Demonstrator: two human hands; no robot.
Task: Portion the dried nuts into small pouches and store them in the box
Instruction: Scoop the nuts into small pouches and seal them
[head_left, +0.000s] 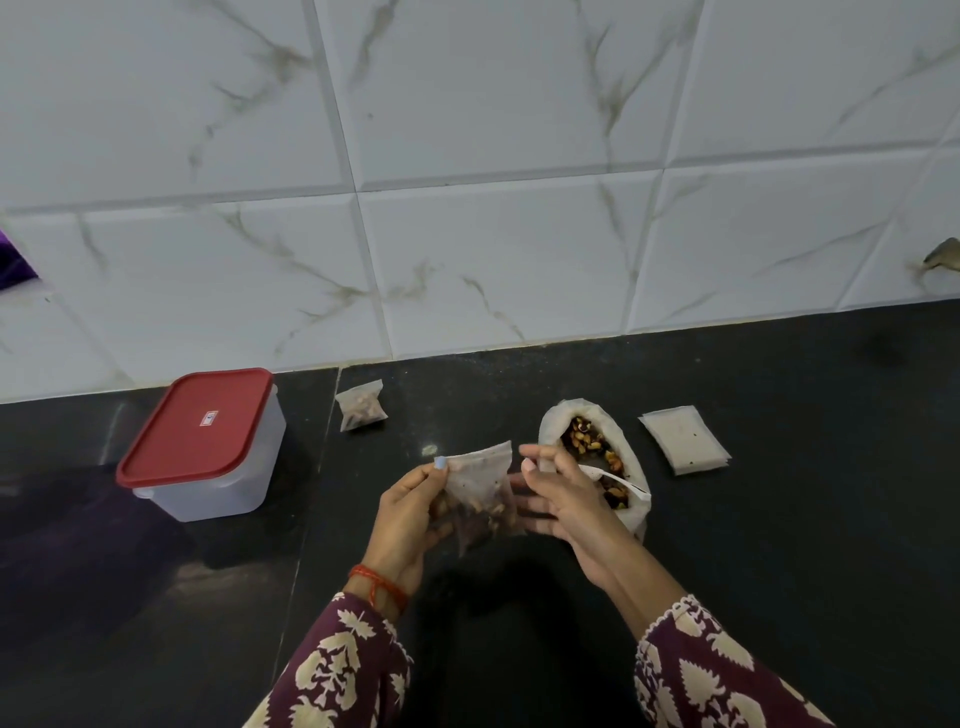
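Holding a small translucent plastic pouch (480, 496) partly filled with brown dried nuts above the dark polished stone surface (779, 519), the left hand (410, 525) grips the pouch's left side, thumb pressed on its top left corner and fingers curled behind it. Beside it, the right hand (558, 501) has its fingers loosely spread toward the pouch's right edge, the thumb raised near the top right corner; whether it actually touches the pouch cannot be told. Both wrists come out of maroon sleeves with a cream leaf print, and a red thread bracelet (378, 586) circles the left wrist. Just behind the right hand lies a larger open white bag (592, 452) of mixed nuts, a white plastic spoon (615, 477) resting in it. Right of the bag sits a flat stack of empty pouches (684, 439). Farther left, a filled pouch (361, 405) lies near the tiled wall, and a translucent box with a red lid (200, 441), shut, stands well apart at the left.
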